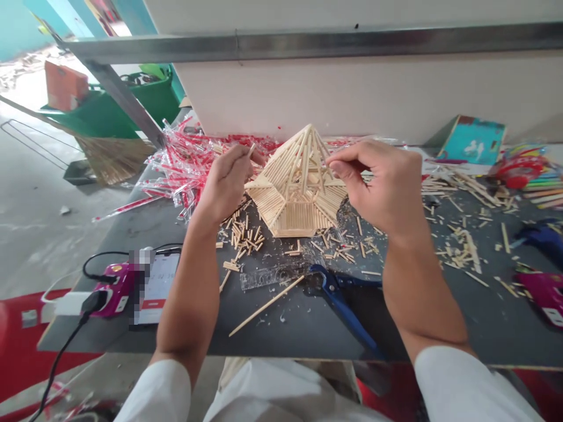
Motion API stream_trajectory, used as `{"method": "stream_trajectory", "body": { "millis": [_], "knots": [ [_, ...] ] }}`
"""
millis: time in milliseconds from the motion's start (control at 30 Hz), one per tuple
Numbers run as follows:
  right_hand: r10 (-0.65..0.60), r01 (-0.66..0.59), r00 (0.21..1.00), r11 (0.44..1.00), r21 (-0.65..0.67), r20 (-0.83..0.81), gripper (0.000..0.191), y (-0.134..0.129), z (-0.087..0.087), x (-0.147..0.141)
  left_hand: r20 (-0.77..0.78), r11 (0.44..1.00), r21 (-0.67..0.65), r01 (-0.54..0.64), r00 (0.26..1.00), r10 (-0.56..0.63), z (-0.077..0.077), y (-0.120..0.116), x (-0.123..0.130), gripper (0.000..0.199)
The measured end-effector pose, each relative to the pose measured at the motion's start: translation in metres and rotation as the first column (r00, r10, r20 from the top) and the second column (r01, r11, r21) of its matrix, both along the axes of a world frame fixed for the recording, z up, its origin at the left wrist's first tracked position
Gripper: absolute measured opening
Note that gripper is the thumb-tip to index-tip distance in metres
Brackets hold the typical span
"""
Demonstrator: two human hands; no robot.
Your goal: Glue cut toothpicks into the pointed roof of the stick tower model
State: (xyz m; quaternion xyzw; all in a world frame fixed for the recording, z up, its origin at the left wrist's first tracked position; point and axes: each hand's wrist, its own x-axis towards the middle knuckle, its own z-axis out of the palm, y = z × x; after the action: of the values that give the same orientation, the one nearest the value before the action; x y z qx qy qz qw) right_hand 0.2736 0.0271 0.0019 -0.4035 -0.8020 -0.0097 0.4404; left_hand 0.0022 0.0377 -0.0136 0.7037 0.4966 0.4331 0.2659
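A cone-shaped model built of thin wooden sticks (295, 217) stands on the dark table, with sloping sticks meeting at a peak. To its left, my left hand (226, 184) is closed, with the end of a wooden stick (252, 150) poking up between the fingers. My right hand (380, 184) pinches thumb and forefinger together at the model's right slope; what lies between those fingertips is too small to make out. In front of the model are a clear ruler (264, 278), a long loose stick (266, 306) and blue-handled cutters (345, 308).
Cut stick pieces (246, 237) litter the table (197, 337). Red-and-clear plastic wrappers (180, 164) pile up behind my left hand. A phone (160, 287) and a purple power socket (118, 290) with cables sit at left. A turquoise board (475, 140) leans at back right.
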Motion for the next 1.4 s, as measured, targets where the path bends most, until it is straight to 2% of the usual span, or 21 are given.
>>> {"method": "stream_trajectory", "body": {
  "millis": [100, 167, 267, 433, 600, 733, 933, 1000, 1100, 1267, 1400],
  "knots": [
    [-0.027, 0.028, 0.999, 0.999, 0.03, -0.031, 0.023, 0.0, -0.002, -0.005, 0.093, 0.977, -0.081, 0.197, 0.978, -0.189, 0.009, -0.011, 0.0, 0.017],
    [-0.043, 0.046, 0.997, 0.998, 0.049, -0.061, 0.019, 0.0, -0.003, -0.007, 0.092, 0.946, -0.094, 0.309, 0.949, -0.301, 0.016, -0.02, 0.002, 0.017],
    [-0.056, 0.062, 0.994, 0.996, 0.057, -0.096, 0.014, 0.002, -0.004, -0.007, 0.097, 0.918, -0.127, 0.376, 0.926, -0.366, 0.022, -0.031, 0.005, 0.015],
    [-0.095, 0.105, 0.979, 0.994, 0.043, -0.181, 0.01, 0.012, -0.006, 0.002, 0.057, 0.901, -0.241, 0.36, 0.932, -0.357, 0.018, -0.03, 0.008, 0.012],
    [-0.145, 0.151, 0.965, 0.989, 0.007, -0.219, 0.022, 0.018, -0.003, 0.013, 0.114, 0.889, -0.293, 0.353, 0.936, -0.334, 0.013, -0.027, 0.011, 0.01],
    [-0.142, 0.131, 0.964, 0.989, -0.061, -0.225, 0.036, 0.021, -0.004, 0.017, 0.101, 0.898, -0.279, 0.34, 0.94, -0.325, 0.017, -0.03, 0.014, 0.008],
    [-0.083, 0.03, 0.958, 0.981, -0.194, -0.273, 0.031, 0.032, -0.014, 0.018, 0.0, 0.899, -0.317, 0.301, 0.948, -0.317, 0.021, -0.032, 0.019, 0.021],
    [-0.096, 0.044, 0.96, 0.98, -0.195, -0.264, 0.024, 0.035, -0.017, 0.018, -0.03, 0.892, -0.331, 0.308, 0.941, -0.337, 0.021, -0.032, 0.021, 0.025],
    [-0.138, 0.102, 0.951, 0.985, -0.141, -0.275, 0.015, 0.037, -0.02, 0.017, 0.006, 0.886, -0.363, 0.287, 0.952, -0.306, 0.018, -0.033, 0.024, 0.025],
    [-0.182, 0.175, 0.941, 0.983, -0.051, -0.285, 0.028, 0.032, -0.021, 0.008, 0.052, 0.925, -0.309, 0.221, 0.975, -0.215, 0.01, -0.037, 0.032, 0.022],
    [-0.162, 0.147, 0.945, 0.986, -0.075, -0.285, 0.028, 0.019, -0.018, -0.003, 0.075, 0.92, -0.286, 0.267, 0.964, -0.257, 0.007, -0.04, 0.034, 0.017]
  ]
}}
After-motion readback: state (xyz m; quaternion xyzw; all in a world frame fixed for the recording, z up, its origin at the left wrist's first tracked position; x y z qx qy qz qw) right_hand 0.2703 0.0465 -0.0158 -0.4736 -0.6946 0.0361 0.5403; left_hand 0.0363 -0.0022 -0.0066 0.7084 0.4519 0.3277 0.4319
